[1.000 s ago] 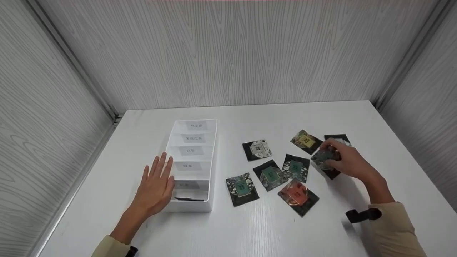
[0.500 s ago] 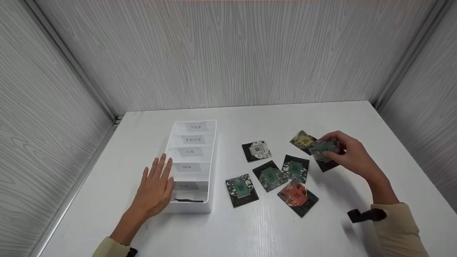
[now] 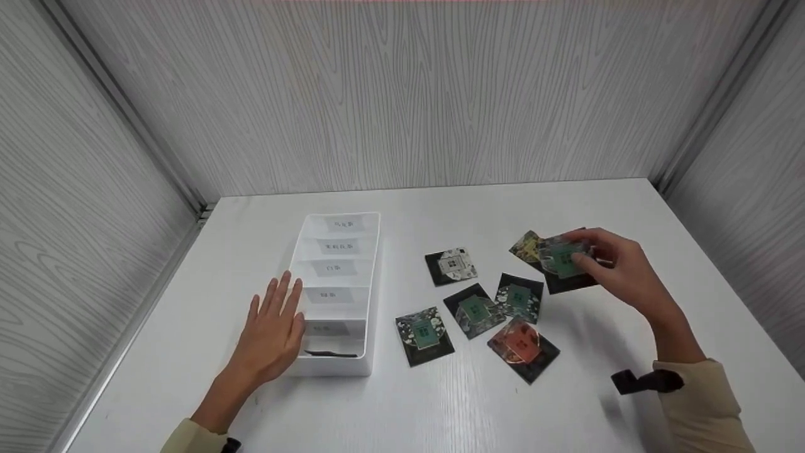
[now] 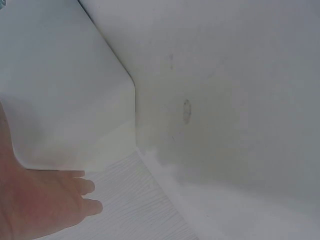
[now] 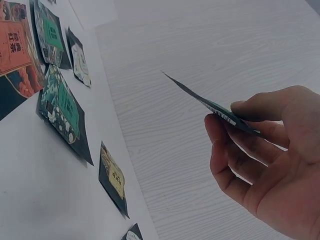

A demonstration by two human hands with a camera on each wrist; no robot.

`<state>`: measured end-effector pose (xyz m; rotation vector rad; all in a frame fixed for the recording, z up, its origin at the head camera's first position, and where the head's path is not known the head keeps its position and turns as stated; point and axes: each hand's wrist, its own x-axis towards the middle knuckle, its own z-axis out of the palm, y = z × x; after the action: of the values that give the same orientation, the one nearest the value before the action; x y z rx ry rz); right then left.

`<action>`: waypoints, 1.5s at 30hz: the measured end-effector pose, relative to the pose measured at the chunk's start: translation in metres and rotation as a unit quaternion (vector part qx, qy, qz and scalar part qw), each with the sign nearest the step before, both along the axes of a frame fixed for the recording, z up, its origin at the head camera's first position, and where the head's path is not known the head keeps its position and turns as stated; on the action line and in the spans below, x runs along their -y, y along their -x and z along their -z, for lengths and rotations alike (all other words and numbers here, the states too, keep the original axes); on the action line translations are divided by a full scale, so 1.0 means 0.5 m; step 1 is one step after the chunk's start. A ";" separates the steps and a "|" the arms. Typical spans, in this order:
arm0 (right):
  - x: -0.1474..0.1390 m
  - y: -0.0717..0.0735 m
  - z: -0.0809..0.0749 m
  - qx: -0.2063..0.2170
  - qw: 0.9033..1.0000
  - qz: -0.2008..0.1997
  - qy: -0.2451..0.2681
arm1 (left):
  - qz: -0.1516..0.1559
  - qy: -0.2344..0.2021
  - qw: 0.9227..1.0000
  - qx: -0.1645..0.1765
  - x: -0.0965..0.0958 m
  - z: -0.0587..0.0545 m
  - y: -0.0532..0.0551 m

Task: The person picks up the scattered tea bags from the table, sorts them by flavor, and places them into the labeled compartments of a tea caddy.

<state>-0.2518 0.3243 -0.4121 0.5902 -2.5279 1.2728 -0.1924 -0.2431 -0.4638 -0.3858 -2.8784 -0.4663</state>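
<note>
My right hand (image 3: 619,267) pinches a black tea sachet with a green label (image 3: 560,261) between thumb and fingers, above the table. In the right wrist view the tea sachet (image 5: 202,102) shows nearly edge-on. It partly covers a yellow-labelled sachet (image 3: 525,247) in the head view. My left hand (image 3: 267,336), fingers straight, lies along the left side of a white divided box (image 3: 375,296). In the left wrist view its palm (image 4: 40,200) is against the box wall (image 4: 75,100). A dark sachet (image 3: 330,353) stands in the box's nearest compartment.
Between box and right hand lie three green-labelled sachets (image 3: 425,336), a red-labelled sachet (image 3: 524,349) and a white-labelled sachet (image 3: 451,266). Another pale-labelled sachet (image 5: 133,233) lies beyond the yellow one. Paper labels (image 3: 333,268) mark the box compartments. Wood-grain panels (image 3: 402,94) enclose the table.
My right hand has lifted the green-labelled tea sachet and moved it slightly away from me and left, turning it so its label shows. My left hand stays at the box.
</note>
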 end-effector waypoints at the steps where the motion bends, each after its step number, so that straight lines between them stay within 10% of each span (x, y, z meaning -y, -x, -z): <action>1: 0.001 -0.001 -0.002 0.000 1.000 -0.001 0.003 | 0.000 -0.001 1.000 -0.001 0.000 0.000 0.000; 45: 0.137 -0.006 -0.050 -0.003 0.991 -0.048 0.122 | 0.001 0.002 1.000 0.013 0.002 0.002 -0.003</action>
<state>-0.2488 0.2559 -0.3872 0.6647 -2.3159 1.5810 -0.1911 -0.2442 -0.4646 -0.3866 -2.9056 -0.4699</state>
